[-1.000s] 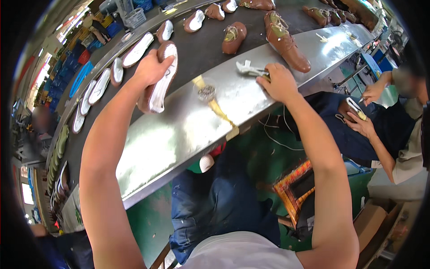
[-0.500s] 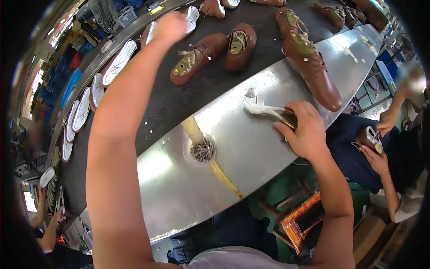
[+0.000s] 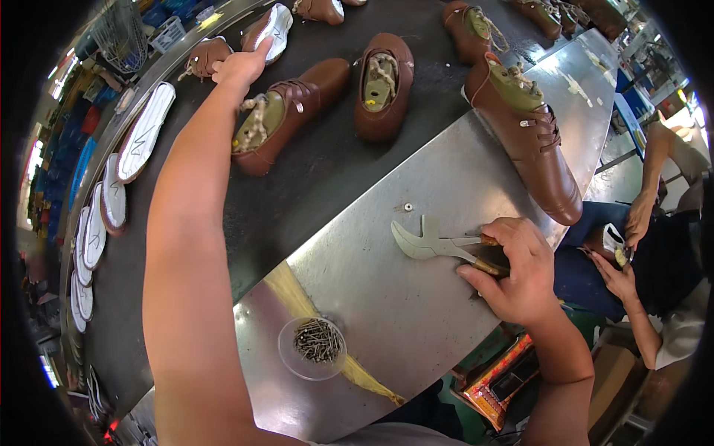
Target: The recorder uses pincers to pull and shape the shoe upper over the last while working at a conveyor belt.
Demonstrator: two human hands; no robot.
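My right hand (image 3: 517, 271) is closed round the handles of lasting pincers (image 3: 428, 241), whose metal head rests over the steel table. At the far left, my left hand (image 3: 239, 68) reaches between a brown leather shoe (image 3: 256, 31) with its white sole turned outward and a laced brown shoe (image 3: 208, 56). Its thumb lies by the white sole and its fingers are bent. My hand partly hides which shoe it grips. Nearer lie a laced brown shoe (image 3: 297, 100) and another brown shoe (image 3: 401, 82), both showing green lasts inside.
A clear cup of nails (image 3: 312, 349) stands on the steel table (image 3: 357, 297) beside a yellow tape strip. One brown shoe (image 3: 532, 156) spans the table's far edge. White-soled shoes (image 3: 145, 134) line the dark belt (image 3: 268, 201). A co-worker's hands (image 3: 621, 267) hold a shoe at right.
The view has shifted, so most things sit lower and further left. My left hand has drawn back slightly, and the laced shoe beside it now shows its upper. The pincers stay in my right hand.
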